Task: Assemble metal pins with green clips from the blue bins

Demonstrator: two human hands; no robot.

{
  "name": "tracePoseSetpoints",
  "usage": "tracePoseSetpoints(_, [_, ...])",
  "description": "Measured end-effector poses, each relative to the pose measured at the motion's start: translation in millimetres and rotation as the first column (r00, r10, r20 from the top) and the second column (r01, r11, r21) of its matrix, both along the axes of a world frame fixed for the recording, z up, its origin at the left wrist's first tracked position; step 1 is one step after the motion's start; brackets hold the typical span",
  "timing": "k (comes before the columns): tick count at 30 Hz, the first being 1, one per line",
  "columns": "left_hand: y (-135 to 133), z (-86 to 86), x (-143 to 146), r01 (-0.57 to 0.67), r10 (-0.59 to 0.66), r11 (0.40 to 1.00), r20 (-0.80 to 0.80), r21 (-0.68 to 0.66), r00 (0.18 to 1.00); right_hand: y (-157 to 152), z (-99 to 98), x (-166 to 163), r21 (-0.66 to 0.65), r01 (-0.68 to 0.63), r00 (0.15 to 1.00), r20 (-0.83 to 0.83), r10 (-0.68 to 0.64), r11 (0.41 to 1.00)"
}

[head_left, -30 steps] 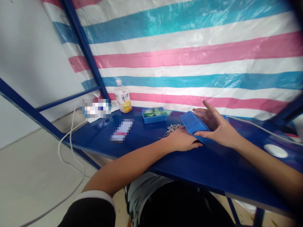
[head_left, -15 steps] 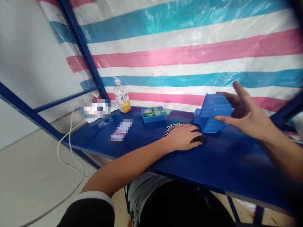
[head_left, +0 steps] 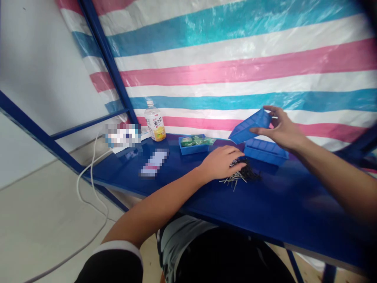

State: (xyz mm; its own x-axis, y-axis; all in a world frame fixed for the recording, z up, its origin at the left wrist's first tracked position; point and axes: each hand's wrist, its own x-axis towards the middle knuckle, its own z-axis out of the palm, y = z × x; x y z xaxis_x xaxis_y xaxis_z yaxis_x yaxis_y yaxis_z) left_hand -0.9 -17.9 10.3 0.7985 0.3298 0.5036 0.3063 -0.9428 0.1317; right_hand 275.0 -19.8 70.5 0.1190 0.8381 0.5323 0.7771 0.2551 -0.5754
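My left hand [head_left: 221, 163] rests at the left side of a loose pile of screws [head_left: 249, 169], some silvery and some black. Its fingers are apart and slightly curved over the pile's edge, with no object seen in its grasp. Above the table, my right hand [head_left: 279, 127] grips a blue plastic bin [head_left: 249, 125] by one end, thumb on the near side. This bin is tilted, its left end lower; its inside is hidden. Just beneath and to the right, a second blue bin [head_left: 266, 153] sits on the table behind the screws.
A blue bin [head_left: 194, 149] with green packets [head_left: 196, 140] stands left of the pile. Farther left are a drink bottle [head_left: 156, 124], a blurred-out flat item [head_left: 154, 163] and a white cable [head_left: 88, 173]. A striped sheet [head_left: 206, 74] hangs behind the blue table [head_left: 279, 204].
My right hand has tipped the held bin over and moved it left, showing the second bin more fully. My left hand has shifted slightly left, uncovering more black and silvery screws.
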Motion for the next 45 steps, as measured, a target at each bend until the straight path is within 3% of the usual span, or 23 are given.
tracePoseSetpoints(2, [14, 7.3, -11, -0.084, 0.083, 0.994, 0.019, 0.069, 0.996, 10, -2.9, -13, -0.065, 0.051, 0.998, -0.045, -0.054, 0.997])
tracePoseSetpoints(6, [45, 14.0, -39, -0.298, 0.306, 0.941, -0.024, 0.162, 0.952, 29, -13.5, -29, -0.099, 0.054, 0.998, 0.033, -0.051, 0.994])
tracePoseSetpoints(11, [73, 4.7, -55, -0.278, 0.288, 0.95, -0.052, 0.143, 0.956, 45, -35.3, -29, -0.1, 0.027, 0.998, 0.06, -0.021, 0.995])
tracePoseSetpoints(16, [76, 5.8, -47, -0.362, 0.371, 0.927, -0.103, 0.099, 0.923, 55, -45.7, -14, -0.109, -0.056, 0.973, 0.216, 0.079, 0.992])
tracePoseSetpoints(19, [72, 12.2, -49, -0.446, 0.453, 0.891, -0.082, 0.088, 0.888, 56, -42.8, -7, -0.222, -0.116, 0.928, 0.323, 0.185, 0.968])
tracePoseSetpoints(23, [68, 17.2, -60, -0.516, 0.521, 0.853, -0.067, 0.072, 0.851, 50, -37.0, -6, -0.418, -0.166, 0.845, 0.406, 0.347, 0.893])
tracePoseSetpoints(26, [68, 16.6, -67, -0.545, 0.547, 0.837, -0.063, 0.04, 0.835, 44, -36.5, -7, -0.468, -0.207, 0.812, 0.408, 0.418, 0.859])
tracePoseSetpoints(30, [71, 12.1, -68, -0.511, 0.512, 0.859, -0.019, 0.027, 0.859, 42, -39.4, -6, -0.471, -0.212, 0.814, 0.401, 0.421, 0.857])
tracePoseSetpoints(36, [73, 8.8, -60, -0.312, 0.314, 0.949, -0.076, 0.041, 0.946, 43, -40.2, -5, -0.503, -0.216, 0.809, 0.388, 0.442, 0.837])
tracePoseSetpoints(42, [74, 7.7, -57, -0.331, 0.334, 0.942, -0.1, 0.051, 0.937, 39, -22.8, 1, -0.394, -0.189, 0.818, 0.443, 0.366, 0.9])
tracePoseSetpoints(45, [74, 8.1, -56, -0.333, 0.338, 0.941, -0.092, 0.06, 0.937, 39, -14.9, 7, -0.459, -0.145, 0.796, 0.473, 0.379, 0.876])
